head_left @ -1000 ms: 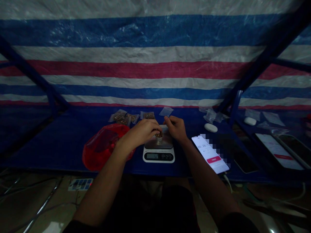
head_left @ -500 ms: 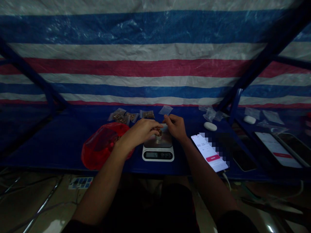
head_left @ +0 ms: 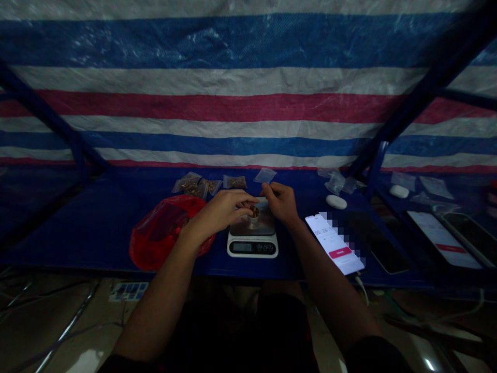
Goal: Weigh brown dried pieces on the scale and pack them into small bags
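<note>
The left hand (head_left: 222, 211) is curled, its fingertips drawn together just over a small white cup (head_left: 253, 219) that stands on the brushed-steel platform of a white digital kitchen scale (head_left: 252, 246). Brown granules (head_left: 254, 211) show at the cup's mouth. The right hand (head_left: 281, 202) is also curled, fingertips pinched beside the left hand above the platform; whether either hand holds anything is too small to tell. On the dark blue surface (head_left: 81, 228) a crumpled red plastic bag (head_left: 165, 234) lies left of the scale. Clear plastic packets of brown granules (head_left: 235, 182) and an empty clear packet (head_left: 265, 175) lie beyond the hands, and a lit smartphone (head_left: 334, 243) lies to the right
</note>
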`<state>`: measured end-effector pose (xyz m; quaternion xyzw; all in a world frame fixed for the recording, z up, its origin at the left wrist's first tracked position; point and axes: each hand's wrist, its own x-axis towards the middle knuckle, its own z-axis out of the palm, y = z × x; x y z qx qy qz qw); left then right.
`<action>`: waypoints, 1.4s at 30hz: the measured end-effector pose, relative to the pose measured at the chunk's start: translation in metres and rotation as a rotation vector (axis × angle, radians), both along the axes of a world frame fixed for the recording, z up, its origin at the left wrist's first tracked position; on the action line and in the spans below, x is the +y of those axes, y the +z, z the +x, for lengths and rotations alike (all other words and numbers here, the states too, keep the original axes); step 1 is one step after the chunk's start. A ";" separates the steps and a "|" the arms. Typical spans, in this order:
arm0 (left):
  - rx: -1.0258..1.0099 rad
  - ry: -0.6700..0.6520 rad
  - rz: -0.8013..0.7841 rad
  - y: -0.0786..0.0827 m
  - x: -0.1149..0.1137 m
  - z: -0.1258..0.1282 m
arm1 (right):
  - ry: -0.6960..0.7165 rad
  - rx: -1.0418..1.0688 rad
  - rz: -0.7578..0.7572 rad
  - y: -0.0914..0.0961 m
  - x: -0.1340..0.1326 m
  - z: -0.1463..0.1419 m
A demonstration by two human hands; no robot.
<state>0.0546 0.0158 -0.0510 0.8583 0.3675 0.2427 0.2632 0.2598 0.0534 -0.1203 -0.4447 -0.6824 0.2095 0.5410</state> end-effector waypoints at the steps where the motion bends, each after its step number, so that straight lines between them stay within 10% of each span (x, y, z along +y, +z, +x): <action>1: 0.000 0.008 0.005 0.002 0.000 -0.002 | 0.003 0.004 0.005 0.000 0.000 0.000; 29: 0.164 0.061 -0.155 -0.013 -0.012 -0.021 | 0.008 0.005 0.003 0.000 -0.001 0.000; 36: 0.205 0.232 -0.099 0.004 -0.038 -0.078 | 0.007 0.015 -0.031 -0.002 -0.001 0.001; 42: 0.343 0.382 -0.134 -0.015 -0.053 -0.122 | -0.004 0.027 -0.055 0.001 -0.002 0.000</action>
